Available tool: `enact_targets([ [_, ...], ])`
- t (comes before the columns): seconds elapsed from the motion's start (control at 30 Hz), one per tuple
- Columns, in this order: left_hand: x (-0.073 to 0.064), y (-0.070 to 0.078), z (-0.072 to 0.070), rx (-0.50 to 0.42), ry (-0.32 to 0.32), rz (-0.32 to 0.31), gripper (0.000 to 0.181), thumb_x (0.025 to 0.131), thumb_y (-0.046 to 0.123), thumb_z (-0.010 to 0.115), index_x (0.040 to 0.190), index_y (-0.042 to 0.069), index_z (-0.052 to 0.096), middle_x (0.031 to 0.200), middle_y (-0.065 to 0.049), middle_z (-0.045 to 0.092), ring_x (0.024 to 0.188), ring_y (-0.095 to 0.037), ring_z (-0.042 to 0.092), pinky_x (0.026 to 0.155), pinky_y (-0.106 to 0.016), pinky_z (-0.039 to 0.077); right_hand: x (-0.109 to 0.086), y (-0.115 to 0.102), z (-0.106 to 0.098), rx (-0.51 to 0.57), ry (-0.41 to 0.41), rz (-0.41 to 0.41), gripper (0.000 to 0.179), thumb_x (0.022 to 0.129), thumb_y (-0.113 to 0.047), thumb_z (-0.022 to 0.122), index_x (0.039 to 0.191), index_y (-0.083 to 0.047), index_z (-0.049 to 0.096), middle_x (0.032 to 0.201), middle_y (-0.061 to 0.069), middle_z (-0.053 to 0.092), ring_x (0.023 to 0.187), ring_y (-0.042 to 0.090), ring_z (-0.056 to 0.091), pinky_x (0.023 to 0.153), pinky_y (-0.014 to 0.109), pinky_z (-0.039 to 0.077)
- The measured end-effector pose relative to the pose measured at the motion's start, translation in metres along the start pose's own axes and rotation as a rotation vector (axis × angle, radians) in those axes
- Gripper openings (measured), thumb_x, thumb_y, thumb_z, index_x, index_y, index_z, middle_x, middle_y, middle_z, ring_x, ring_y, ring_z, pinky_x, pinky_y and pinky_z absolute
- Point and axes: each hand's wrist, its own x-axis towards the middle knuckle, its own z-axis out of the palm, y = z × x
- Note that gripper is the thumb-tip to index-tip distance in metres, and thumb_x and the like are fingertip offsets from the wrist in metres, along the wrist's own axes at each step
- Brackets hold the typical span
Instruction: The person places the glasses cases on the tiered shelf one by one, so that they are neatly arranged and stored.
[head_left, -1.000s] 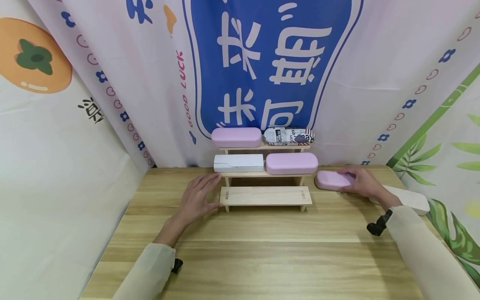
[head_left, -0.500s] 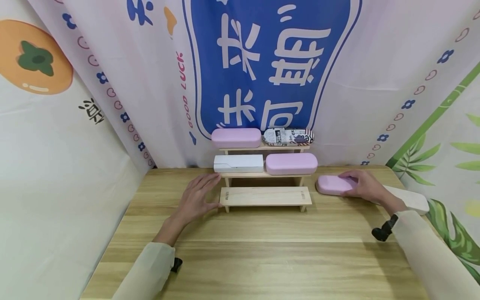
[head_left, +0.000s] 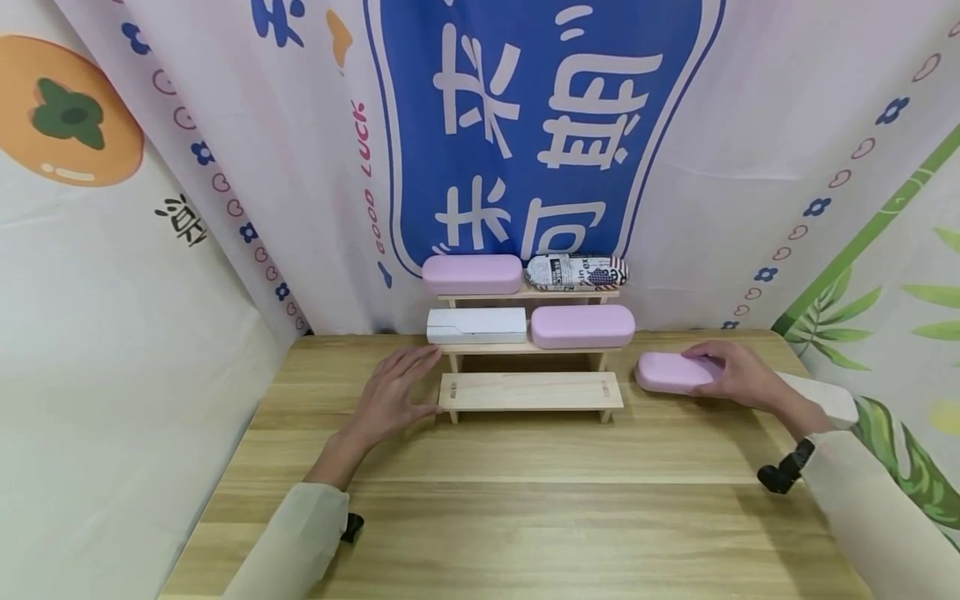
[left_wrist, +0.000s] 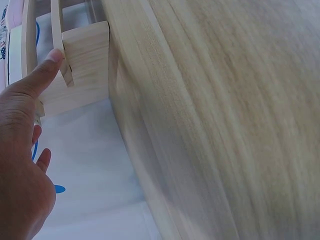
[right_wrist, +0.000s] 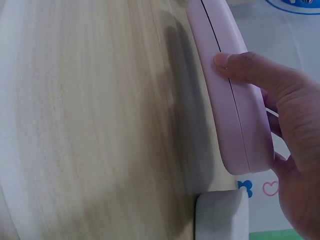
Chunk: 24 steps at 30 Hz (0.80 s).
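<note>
My right hand (head_left: 738, 377) grips a pink glasses case (head_left: 675, 372) right of the stepped wooden rack (head_left: 532, 392). In the right wrist view, the thumb presses near the seam of the glasses case (right_wrist: 227, 100), fingers behind it; its shadow falls on the table. My left hand (head_left: 390, 400) touches the rack's left side, fingers extended toward the middle step and thumb at the end of the lowest step. The left wrist view shows that thumb against the board edge (left_wrist: 65, 70). Another pink case (head_left: 583, 327) and a white case (head_left: 477, 326) sit on the middle step.
On the top step lie a pink case (head_left: 472, 275) and a newsprint-patterned case (head_left: 577, 273). A white case (head_left: 828, 400) lies at the table's right edge, partly behind my right forearm. A printed curtain (head_left: 712, 208) hangs behind the wooden table (head_left: 525, 517).
My right hand has shifted slightly right and toward me, with the pink glasses case in its grip. The left hand keeps its place at the rack.
</note>
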Motion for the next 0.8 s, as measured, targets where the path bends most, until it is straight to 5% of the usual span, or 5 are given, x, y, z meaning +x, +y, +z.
enact_targets([
  [0.8,0.002,0.000,-0.003,0.011,-0.023,-0.006,0.104,0.064,0.029,0.104,0.153,0.006,0.055,0.155,-0.013,0.056,0.138,-0.043,0.053,0.117,-0.064,0.041,-0.010,-0.041,-0.012,-0.024,0.063,-0.198,0.068,0.058,-0.020,0.105,0.120,-0.011,0.078,0.121,0.012,0.077,0.112,0.038,0.069,0.096,0.045,0.049],
])
